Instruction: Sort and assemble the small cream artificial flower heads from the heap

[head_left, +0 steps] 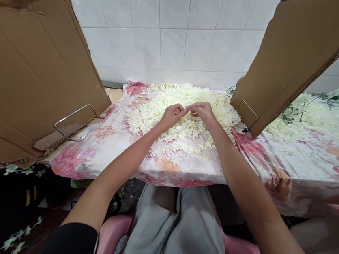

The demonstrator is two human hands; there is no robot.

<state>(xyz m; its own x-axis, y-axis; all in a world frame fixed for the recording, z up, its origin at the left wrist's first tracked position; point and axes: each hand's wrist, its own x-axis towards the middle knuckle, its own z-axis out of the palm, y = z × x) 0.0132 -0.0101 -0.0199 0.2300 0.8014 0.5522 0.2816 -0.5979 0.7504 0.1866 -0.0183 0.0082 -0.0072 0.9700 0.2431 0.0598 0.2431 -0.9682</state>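
Observation:
My left hand (173,116) and my right hand (202,112) meet fingertip to fingertip over a broad heap of pale cream blossoms (173,97). The fingers of both hands are bent into a pinch. Whatever sits between the fingertips is too small to make out. Loose flowers spread below the hands onto a floral-printed cloth (100,158) in white, pink and orange, which covers the table.
Upright cardboard panels stand on the left (34,75) and right (301,48), held by metal bookends (77,112). Past the right panel lie more blossoms (320,115) with green stems. A white tiled wall (172,46) rises behind. A pink chair (114,235) is under me.

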